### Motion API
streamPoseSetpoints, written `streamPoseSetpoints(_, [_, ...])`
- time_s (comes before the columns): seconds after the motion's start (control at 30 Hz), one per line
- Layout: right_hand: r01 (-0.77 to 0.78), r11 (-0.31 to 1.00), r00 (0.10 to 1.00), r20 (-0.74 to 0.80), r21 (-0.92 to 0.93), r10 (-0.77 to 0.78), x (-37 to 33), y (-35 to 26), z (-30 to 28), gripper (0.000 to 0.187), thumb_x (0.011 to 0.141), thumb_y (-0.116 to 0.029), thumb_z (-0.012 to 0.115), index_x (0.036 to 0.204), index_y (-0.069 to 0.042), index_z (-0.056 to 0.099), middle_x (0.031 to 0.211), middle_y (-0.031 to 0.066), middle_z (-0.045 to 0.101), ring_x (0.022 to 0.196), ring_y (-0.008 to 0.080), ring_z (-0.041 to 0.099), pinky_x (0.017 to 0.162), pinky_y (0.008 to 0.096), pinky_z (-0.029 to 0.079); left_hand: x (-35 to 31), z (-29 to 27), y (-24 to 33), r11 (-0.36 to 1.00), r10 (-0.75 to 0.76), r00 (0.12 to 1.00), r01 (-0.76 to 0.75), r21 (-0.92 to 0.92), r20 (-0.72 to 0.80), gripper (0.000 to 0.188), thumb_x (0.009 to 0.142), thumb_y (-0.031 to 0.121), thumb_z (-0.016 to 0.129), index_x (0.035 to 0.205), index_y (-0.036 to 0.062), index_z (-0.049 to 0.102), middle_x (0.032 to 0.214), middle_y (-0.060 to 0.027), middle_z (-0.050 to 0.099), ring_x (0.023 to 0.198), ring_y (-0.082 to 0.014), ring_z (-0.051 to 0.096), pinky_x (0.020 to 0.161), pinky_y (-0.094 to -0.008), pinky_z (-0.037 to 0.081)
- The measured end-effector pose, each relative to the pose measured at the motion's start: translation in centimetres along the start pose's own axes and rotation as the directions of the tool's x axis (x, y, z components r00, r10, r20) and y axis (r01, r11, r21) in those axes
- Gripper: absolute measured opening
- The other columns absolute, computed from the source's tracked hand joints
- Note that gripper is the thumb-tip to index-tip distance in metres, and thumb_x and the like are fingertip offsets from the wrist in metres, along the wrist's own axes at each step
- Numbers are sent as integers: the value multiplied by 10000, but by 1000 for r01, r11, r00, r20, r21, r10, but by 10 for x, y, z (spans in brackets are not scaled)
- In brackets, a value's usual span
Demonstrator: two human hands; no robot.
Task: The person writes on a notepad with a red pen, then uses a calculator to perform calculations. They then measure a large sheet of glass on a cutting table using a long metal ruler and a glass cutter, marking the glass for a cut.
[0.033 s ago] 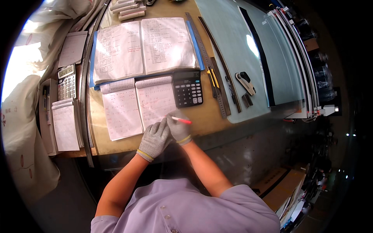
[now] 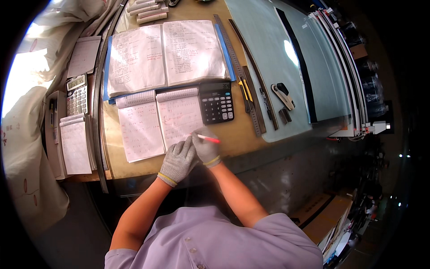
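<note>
A white pen with a red end point(image 2: 211, 139) is gripped in my right hand point(image 2: 207, 149), which wears a grey knit glove and is a little blurred. The pen slants over the lower right part of a notepad page point(image 2: 181, 116) with red handwriting. My left hand point(image 2: 179, 160), gloved alike, lies with fingers stretched out at the page's lower edge, close beside the right hand. A second handwritten notepad page point(image 2: 139, 130) lies to the left. Just above my right hand sits a black calculator point(image 2: 216, 103). What the pen tip touches is hidden by the glove.
Behind the notepads lies a large open book point(image 2: 136, 58) on a blue folder. To the right are a steel ruler point(image 2: 233, 67), a yellow cutter knife point(image 2: 244, 89), a marker point(image 2: 264, 99) and a beige-and-black tool point(image 2: 282, 95). A grey calculator point(image 2: 77, 96) stands left beside another notepad point(image 2: 76, 145).
The pen's red end has shifted very slightly to the left. My left hand keeps its place.
</note>
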State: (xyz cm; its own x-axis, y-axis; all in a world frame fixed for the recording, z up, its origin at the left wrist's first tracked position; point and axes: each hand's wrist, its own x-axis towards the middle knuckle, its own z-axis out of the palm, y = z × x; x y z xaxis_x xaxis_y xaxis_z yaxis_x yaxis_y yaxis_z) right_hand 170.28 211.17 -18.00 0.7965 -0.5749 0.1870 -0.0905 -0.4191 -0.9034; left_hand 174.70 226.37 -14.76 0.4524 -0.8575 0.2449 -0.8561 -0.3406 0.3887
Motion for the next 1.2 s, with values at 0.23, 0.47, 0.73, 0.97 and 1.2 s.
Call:
streamPoseSetpoints(0.23, [28,998,1000,3,-57,-28,1,-4,-2,92,893,-80,739,891,-15,674,824,129,702,725,270,689,665,381,542,0,0,-1,1000,23,1000,-23,13,-3,609,811,323,745,1277,-35,583,1451,-238,529,1174,-355,570,981,-475,488])
streamPoseSetpoints(0.47, [38,998,999,-3,-48,-38,-1,-6,-2,115,920,-102,733,933,-27,647,783,138,677,676,276,668,624,386,539,-1,0,-1,1000,8,1000,-8,10,4,626,809,324,747,1295,-28,570,1442,-232,538,1175,-353,577,982,-475,487])
streamPoseSetpoints(0.73, [110,990,991,-61,-94,-116,2,-6,1,128,935,-113,727,920,-27,633,752,132,662,646,259,662,611,377,536,1,-1,0,1000,1,1000,0,16,-25,591,824,335,763,1284,5,592,1376,-193,590,1133,-342,599,965,-475,484])
streamPoseSetpoints(0.97, [-10,1000,1000,2,2,10,0,-5,-5,115,966,-106,690,939,-36,604,785,102,650,675,196,638,612,346,515,1,-3,1,1000,0,1000,1,17,-11,605,808,347,770,1270,-4,600,1405,-191,577,1148,-348,593,974,-485,482])
streamPoseSetpoints(1.2, [-161,968,986,-20,194,168,0,-13,-4,47,935,-43,674,922,-27,631,801,53,652,755,127,630,679,308,511,2,-4,1,1000,-5,1000,5,12,12,628,786,349,786,1268,-7,600,1435,-189,559,1175,-344,580,983,-484,478])
